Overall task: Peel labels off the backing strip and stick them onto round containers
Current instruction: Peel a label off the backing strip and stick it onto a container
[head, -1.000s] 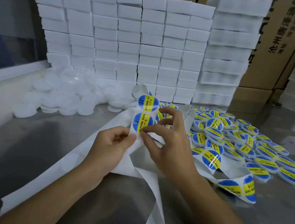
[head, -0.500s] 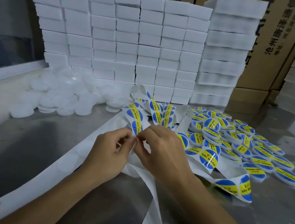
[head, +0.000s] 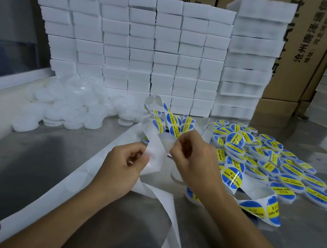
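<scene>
The left hand [head: 121,165] is sitting near the middle of the picture, with its fingers curled and pinching the long white paper backing strip [head: 82,177]. The right hand [head: 192,158] is just to the 3 o'clock side of it, with its thumb and fingers pinched on a round label [head: 167,143] that is showing its pale back. I cannot tell if the label is all the way off the strip.

The strip is trailing from the hands down to 7 o'clock and 6 o'clock across the shiny grey metal table [head: 29,169]. More of the strip, with round blue and yellow labels [head: 231,176] on it, is curling up at 12 o'clock of the hands and looping round to 4 o'clock.

A heap of flat round containers with blue and yellow labels on top [head: 267,163] is lying at 3 o'clock. A heap of plain white round containers [head: 67,108] is lying at 10 o'clock. Stacks of white foam blocks [head: 139,44] are standing at 12 o'clock, with brown cardboard boxes [head: 303,48] behind them.
</scene>
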Available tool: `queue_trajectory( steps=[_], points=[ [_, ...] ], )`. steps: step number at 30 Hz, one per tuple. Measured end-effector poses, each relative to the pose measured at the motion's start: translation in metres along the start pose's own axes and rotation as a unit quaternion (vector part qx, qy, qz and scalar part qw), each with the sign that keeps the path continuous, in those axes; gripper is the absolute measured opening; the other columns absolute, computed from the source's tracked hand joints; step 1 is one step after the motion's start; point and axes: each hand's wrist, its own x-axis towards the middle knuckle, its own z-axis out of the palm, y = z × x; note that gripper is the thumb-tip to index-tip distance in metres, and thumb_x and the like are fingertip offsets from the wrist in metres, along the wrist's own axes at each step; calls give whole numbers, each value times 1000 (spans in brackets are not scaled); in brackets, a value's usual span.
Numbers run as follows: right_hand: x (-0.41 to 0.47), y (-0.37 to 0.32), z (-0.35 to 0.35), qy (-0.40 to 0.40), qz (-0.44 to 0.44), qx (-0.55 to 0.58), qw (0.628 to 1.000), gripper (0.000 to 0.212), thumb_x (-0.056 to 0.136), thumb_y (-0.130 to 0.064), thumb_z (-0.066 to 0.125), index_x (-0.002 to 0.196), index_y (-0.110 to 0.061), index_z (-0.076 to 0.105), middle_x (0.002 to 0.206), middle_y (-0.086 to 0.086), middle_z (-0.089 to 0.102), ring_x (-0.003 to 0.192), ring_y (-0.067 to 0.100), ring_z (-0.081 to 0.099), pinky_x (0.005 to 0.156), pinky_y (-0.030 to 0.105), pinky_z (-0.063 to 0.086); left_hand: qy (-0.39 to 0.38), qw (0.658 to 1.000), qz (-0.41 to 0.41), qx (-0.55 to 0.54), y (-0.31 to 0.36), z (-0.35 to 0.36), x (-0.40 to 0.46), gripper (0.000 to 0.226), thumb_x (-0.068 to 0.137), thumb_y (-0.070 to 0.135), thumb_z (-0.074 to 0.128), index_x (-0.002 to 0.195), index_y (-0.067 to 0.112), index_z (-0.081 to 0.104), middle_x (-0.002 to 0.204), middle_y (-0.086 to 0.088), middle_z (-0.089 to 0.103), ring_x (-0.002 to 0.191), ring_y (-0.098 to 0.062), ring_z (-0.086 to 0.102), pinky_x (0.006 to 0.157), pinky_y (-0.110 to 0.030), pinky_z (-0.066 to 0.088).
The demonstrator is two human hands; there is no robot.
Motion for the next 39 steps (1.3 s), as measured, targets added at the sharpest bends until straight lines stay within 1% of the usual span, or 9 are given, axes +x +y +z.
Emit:
queue_trajectory(
  steps=[4,9,12,14,17,22,29,33,39],
  points=[
    [4,9,-6,9,89,92,992,7,90,-10,59,83,-12,56,58,4,66,57,22,66,64,48,55,17,1000,-18,7,-3,-2,1,30,90,5,62,74,30,67,69,-5,63,69,-13,55,70,-29,43],
    [5,8,-7,30,108,139,984,9,86,-7,62,80,-13,61,68,1,71,65,13,70,66,44,58,80,995,-47,38,-3,0,0,26,85,12,70,77,36,65,67,19,64,66,0,58,67,-16,42],
    [3,1,-4,37,70,128,989,5,86,-7,65,81,-8,63,72,1,71,69,16,70,69,41,57,151,986,-9,72,1,-4,0,14,81,21,75,87,27,64,82,10,64,79,-3,59,66,-11,41],
    [0,-5,-1,40,21,111,993,6,85,-4,67,80,-6,64,72,-2,70,67,10,67,68,27,56,165,985,-8,42,6,-7,2,10,83,29,74,84,23,66,80,10,66,77,-4,59,64,-11,42],
    [-4,-14,2,33,-40,100,994,7,82,0,70,78,-5,66,70,-5,68,67,6,64,66,10,47,123,984,-71,-105,17,-8,4,18,89,31,67,78,17,70,64,12,64,64,-1,57,59,-10,43],
    [-6,-20,3,22,-95,77,992,4,78,0,71,78,-3,70,72,0,69,71,9,60,68,7,44,93,974,-130,-158,21,-8,2,9,86,15,68,78,17,72,62,5,65,62,-8,58,66,-26,43],
    [-6,-18,4,15,-127,64,990,4,76,-1,71,75,-5,72,72,2,70,65,13,62,65,31,52,83,965,-149,-200,20,-10,4,11,85,20,70,85,10,73,67,0,67,64,-14,60,67,-30,45],
    [-6,-17,5,8,-151,70,986,7,76,1,72,75,-6,72,73,1,69,67,12,63,66,29,53,88,967,-156,-183,18,-9,4,4,84,9,70,88,10,72,65,0,68,62,-11,61,68,-30,46],
    [-9,-22,13,-2,94,264,960,20,81,-6,77,98,-14,70,79,-7,73,75,8,70,71,16,54,88,959,-164,-214,18,-9,4,10,81,11,73,90,8,73,69,-3,67,64,-14,60,64,-30,47]
  ],
)
